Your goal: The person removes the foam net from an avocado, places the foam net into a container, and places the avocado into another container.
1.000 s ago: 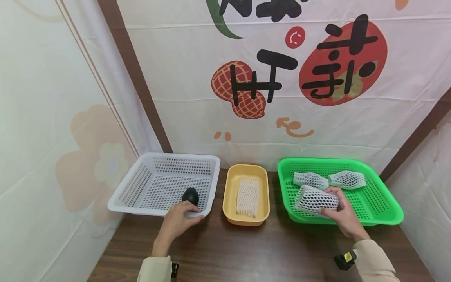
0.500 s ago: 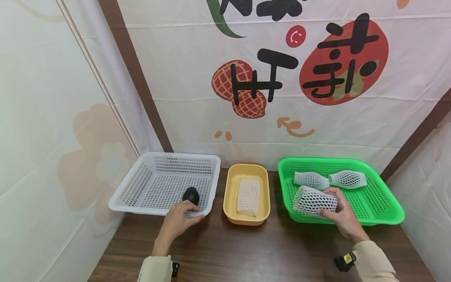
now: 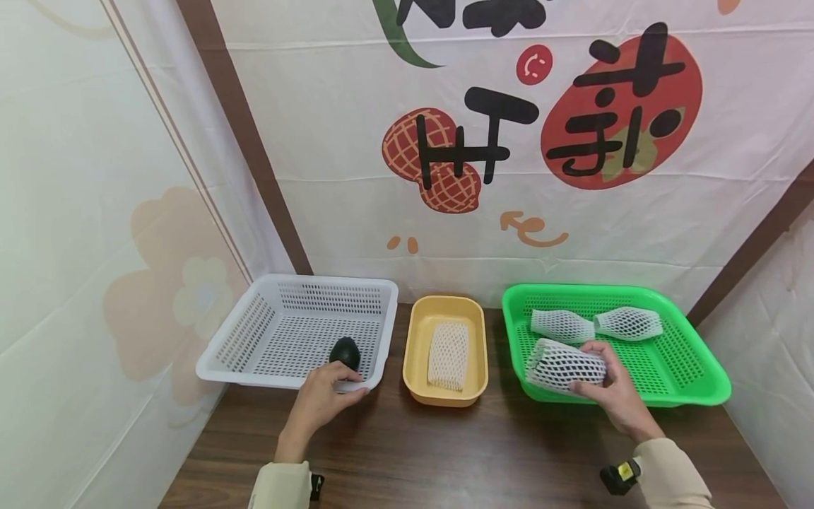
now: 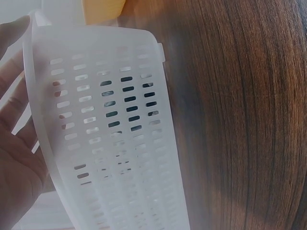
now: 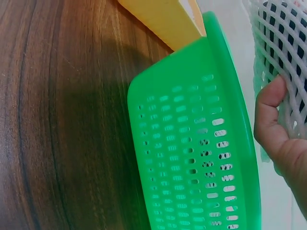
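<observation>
Facing you is the printed cloth backdrop (image 3: 356, 233), with black characters over red fruit drawings, and below it you have the brown wood-grain table (image 3: 432, 452). The bright green perforated plastic basket (image 3: 706, 375) stands to your right and the white perforated plastic basket (image 3: 331, 281) to your left. Between them sits the yellow oblong tray (image 3: 413, 346), smaller than either and apart from both.

Your left hand (image 3: 321, 399) is at the near right corner of the white basket, its thumb and fingers apart with the rim passing between them (how firmly they press on that rim, you cannot tell from here). Your right hand (image 3: 613, 389) is clamped, thumb against fingers, on the right end of the net-wrapped bundle (image 3: 564, 365), a white foam mesh with something dark showing through. You have that bundle over the near left part of the green basket, lying sideways, its frayed end pointing left.

Behind it in the same basket lie the left foam net sleeve (image 3: 562, 326) and the right foam net sleeve (image 3: 628, 324), end to end. The tray holds the flat foam net sleeve (image 3: 448, 357), lengthwise. Smallest of all, the dark avocado-like fruit (image 3: 345, 351) rests in the white basket's near right part, just beyond your left fingertips
</observation>
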`<state>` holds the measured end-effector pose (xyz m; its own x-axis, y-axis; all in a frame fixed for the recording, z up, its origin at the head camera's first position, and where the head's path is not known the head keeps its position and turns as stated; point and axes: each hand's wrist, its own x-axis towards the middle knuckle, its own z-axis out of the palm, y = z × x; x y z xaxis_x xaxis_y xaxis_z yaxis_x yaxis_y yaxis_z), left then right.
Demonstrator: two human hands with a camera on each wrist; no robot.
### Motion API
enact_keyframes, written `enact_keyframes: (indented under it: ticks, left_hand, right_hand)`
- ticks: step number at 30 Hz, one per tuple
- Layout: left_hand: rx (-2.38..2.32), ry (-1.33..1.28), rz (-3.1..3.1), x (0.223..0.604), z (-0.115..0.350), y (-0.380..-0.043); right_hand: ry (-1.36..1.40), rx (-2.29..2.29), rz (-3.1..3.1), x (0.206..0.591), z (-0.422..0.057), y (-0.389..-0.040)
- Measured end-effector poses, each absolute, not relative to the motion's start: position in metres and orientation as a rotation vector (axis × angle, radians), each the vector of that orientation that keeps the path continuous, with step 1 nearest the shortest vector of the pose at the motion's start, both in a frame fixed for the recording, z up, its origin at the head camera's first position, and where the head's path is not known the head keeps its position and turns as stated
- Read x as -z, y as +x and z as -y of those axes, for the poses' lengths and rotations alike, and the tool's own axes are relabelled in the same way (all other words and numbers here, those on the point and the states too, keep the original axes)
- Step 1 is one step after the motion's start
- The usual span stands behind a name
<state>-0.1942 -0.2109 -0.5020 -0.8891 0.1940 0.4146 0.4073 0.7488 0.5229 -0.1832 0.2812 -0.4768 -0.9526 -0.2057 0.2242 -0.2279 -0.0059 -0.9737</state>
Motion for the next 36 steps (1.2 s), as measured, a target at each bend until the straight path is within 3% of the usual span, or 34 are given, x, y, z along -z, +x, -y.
enact_keyframes:
  ticks: [36]
  left_hand:
    - [0.87, -0.477, 2.583, 0.502, 0.21, -0.193]
  right_hand:
    - [0.608, -2.243, 2.134, 0.48, -0.26, -0.17]
